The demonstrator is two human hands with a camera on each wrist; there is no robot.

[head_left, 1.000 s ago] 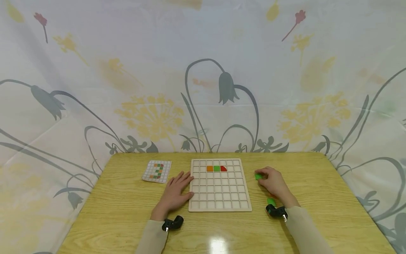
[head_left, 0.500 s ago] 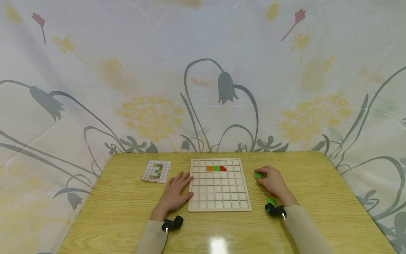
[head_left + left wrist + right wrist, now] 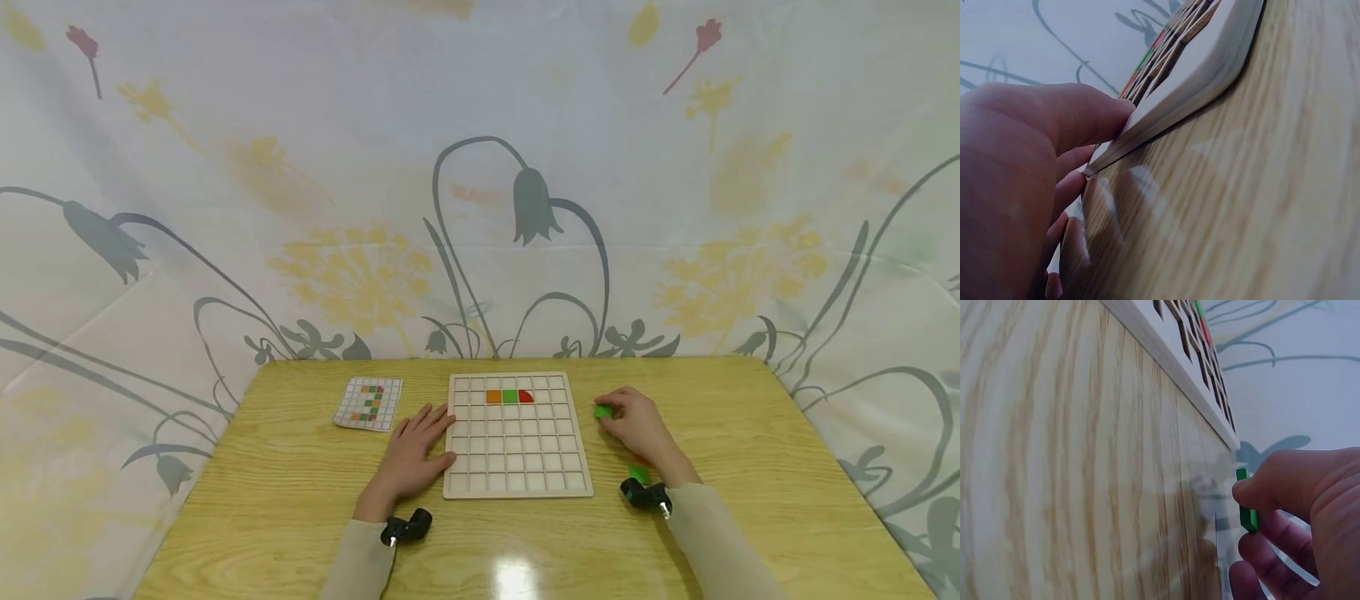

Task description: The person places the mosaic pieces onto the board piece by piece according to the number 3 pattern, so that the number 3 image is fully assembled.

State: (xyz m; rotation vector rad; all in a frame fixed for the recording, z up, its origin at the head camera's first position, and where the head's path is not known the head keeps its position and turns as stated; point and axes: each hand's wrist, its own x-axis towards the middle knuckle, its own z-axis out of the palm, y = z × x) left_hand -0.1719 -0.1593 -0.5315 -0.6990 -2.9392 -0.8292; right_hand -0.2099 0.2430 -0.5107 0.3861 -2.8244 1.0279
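A pale backdrop (image 3: 487,108) printed with grey and yellow flowers rises behind the yellow wood-grain desk (image 3: 277,508). At the middle of the desk lies the square grid board (image 3: 514,481). The left hand (image 3: 411,457) rests at the board's left side, fingers spread, the thumb and some fingertips touching the edge. To the right of the board, the right hand (image 3: 637,425) pinches a green tile (image 3: 1248,519) between thumb and fingers, level with the far part of the grid and apart from it. Left of the board and farther than the left hand, a small card (image 3: 347,412) shows a coloured pattern on a grid (orange, green and red cells, roughly the shape of a 3). In the board's second row from the far edge sit an orange square (image 3: 493,397), a green square (image 3: 510,396) and a round-cornered red piece (image 3: 525,397), side by side from left to right. Another green piece (image 3: 638,473) lies near the right wrist; the reddish patch (image 3: 639,460) just beyond it may be a further piece, mostly hidden.
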